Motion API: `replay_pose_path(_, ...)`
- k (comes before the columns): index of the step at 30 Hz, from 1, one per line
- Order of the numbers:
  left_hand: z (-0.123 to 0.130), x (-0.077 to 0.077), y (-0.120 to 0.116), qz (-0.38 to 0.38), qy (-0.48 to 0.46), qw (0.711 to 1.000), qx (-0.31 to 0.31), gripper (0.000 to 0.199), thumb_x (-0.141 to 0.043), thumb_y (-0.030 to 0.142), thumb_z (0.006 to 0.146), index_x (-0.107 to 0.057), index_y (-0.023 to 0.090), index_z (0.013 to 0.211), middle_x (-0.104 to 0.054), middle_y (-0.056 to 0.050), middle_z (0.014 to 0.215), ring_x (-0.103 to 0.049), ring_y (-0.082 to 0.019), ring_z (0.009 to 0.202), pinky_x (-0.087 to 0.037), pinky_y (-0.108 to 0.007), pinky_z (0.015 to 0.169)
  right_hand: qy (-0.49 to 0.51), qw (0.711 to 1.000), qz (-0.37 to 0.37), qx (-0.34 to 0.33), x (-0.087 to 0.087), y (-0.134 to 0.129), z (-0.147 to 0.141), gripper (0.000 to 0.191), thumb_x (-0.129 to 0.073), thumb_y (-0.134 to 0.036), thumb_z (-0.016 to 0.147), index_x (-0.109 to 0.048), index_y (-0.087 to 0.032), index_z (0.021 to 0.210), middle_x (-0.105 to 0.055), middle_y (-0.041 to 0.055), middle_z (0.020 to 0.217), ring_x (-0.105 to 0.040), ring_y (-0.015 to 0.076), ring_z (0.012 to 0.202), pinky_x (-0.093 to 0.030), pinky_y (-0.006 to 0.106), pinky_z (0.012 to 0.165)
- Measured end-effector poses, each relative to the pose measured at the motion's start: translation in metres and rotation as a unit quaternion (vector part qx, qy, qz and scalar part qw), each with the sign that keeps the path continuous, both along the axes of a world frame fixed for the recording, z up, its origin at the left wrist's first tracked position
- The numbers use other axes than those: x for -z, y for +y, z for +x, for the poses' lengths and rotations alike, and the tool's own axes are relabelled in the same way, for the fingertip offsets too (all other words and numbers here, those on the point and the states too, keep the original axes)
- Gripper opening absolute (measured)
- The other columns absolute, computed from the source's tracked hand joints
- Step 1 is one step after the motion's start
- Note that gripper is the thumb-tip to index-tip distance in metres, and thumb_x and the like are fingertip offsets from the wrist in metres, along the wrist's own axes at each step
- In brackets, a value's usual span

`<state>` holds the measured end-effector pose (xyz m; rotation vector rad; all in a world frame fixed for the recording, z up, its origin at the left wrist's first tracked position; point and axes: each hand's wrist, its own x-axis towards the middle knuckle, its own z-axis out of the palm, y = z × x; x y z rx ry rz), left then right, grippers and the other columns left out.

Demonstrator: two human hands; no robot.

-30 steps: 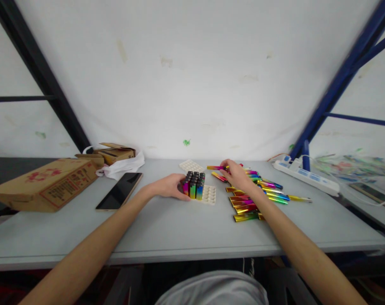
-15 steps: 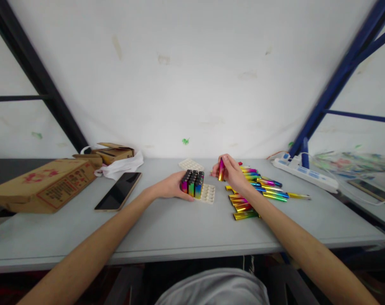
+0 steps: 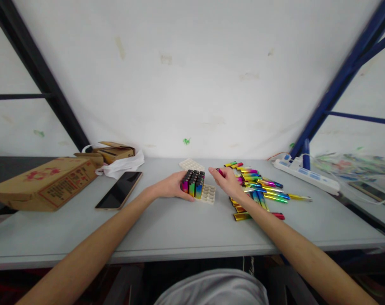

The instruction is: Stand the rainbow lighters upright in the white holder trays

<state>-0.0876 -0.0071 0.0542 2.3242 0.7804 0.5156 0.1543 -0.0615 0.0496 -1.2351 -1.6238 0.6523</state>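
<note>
My left hand wraps round the left side of a block of upright shiny lighters with black tops. The block stands on a pale tray with round holes, whose right part is bare. To the right, my right hand is closed on one lighter, mostly hidden by the fingers. Beside and under my right forearm lies a loose pile of metallic multicoloured lighters. A second pale holed tray lies behind the block.
A black phone lies left of my left hand. Farther left are a cardboard box, a smaller open box and a white plastic bag. A white power strip with cables lies at the right, near a blue metal frame.
The lighter in my right hand was upright and showed its length; now mostly its end shows, and the hand has turned and lowered slightly. My left hand stays at the block.
</note>
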Motion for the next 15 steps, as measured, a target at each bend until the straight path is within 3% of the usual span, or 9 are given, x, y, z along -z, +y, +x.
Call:
replay_pose_path(4, -0.0001, 0.0, -0.0001, -0.005, 0.002, 1.0, 0.003, 0.083, -0.09, 0.05, 0.063, -0.058, 0.018, 0.132, -0.068, -0.009, 0.13, -0.065, -0.031, 0.115, -0.052, -0.042, 0.102, -0.064, 0.998, 0.014, 0.005, -0.0009, -0.0018, -0.0022, 0.06, -0.048, -0.069, 0.089, -0.029, -0.023, 0.055, -0.024, -0.005, 0.055, -0.025, 0.0097, 0.053, -0.018, 0.029, 0.052)
replay_pose_path(10, 0.0006, 0.0003, 0.0004, -0.004, -0.009, 1.0, 0.013, 0.082, -0.09, 0.047, 0.063, -0.058, 0.019, 0.132, -0.067, -0.009, 0.133, -0.064, -0.03, 0.119, -0.05, -0.042, 0.106, -0.064, 0.997, 0.016, -0.038, 0.001, -0.002, -0.002, 0.047, -0.047, -0.057, 0.092, -0.04, -0.022, 0.061, -0.036, -0.0041, 0.058, -0.035, 0.0119, 0.057, -0.025, 0.027, 0.055)
replay_pose_path(15, -0.0005, 0.0025, 0.0027, 0.005, -0.003, 1.0, 0.014, 0.084, -0.09, 0.05, 0.063, -0.058, 0.019, 0.134, -0.067, -0.009, 0.134, -0.064, -0.03, 0.119, -0.05, -0.042, 0.106, -0.075, 0.996, 0.03, -0.029, -0.0017, -0.0027, -0.001, 0.04, -0.045, -0.047, 0.092, -0.042, -0.022, 0.061, -0.04, -0.0038, 0.057, -0.038, 0.0128, 0.058, -0.026, 0.028, 0.056)
